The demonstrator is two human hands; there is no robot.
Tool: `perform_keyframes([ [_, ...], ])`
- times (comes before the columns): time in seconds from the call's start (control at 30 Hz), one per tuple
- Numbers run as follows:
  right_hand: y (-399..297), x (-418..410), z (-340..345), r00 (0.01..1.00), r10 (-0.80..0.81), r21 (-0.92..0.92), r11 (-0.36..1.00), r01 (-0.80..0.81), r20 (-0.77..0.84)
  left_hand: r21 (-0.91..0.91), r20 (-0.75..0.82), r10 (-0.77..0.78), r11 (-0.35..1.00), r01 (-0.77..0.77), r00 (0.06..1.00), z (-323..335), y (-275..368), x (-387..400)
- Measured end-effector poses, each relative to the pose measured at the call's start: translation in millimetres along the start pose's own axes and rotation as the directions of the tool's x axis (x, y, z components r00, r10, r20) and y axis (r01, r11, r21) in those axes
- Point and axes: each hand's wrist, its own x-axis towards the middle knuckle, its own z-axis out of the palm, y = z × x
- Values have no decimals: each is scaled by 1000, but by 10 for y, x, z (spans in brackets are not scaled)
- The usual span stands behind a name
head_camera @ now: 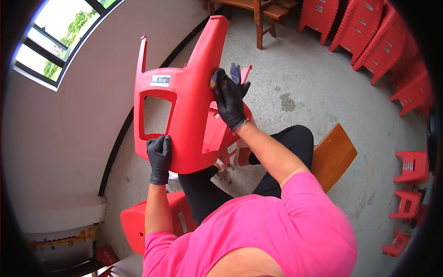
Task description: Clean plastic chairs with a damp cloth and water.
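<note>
A red plastic stool is held tilted in front of me, with its legs pointing up and away. My left hand, in a black glove, grips it at the lower edge of a side opening. A white and grey label bearing writing sticks to that side. My right hand, also black-gloved, holds a dark grey cloth against the edge of a leg. The fingertips of that hand are partly hidden by the cloth and the glove's dark colour.
Another red stool stands by my left side. A brown wooden board is beside my knee. Tall stacks of red stools line the far right, with single small stools below. A wooden bench is at the back; a wall runs along the left.
</note>
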Motion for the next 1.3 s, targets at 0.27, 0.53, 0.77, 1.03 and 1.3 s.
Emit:
perform_keyframes([
  [0.27,154,-495,50,769,559,395,660,-639,311,8,-29,-3,1000,3,1000,43,-90,28],
  [0.53,-79,70,99,894,443,407,805,-430,69,31,-29,18,999,-17,999,32,-18,-1],
  [0.77,-96,61,191,888,457,388,811,-438,47,55,-30,-23,998,25,999,51,-78,-24],
  [1.03,280,184,238,766,611,478,621,-620,200,35,3,-37,999,37,999,99,-83,6],
  [1.3,295,118,223,723,659,530,545,-650,208,-6,-23,1,1000,-1,1000,96,-12,61],
])
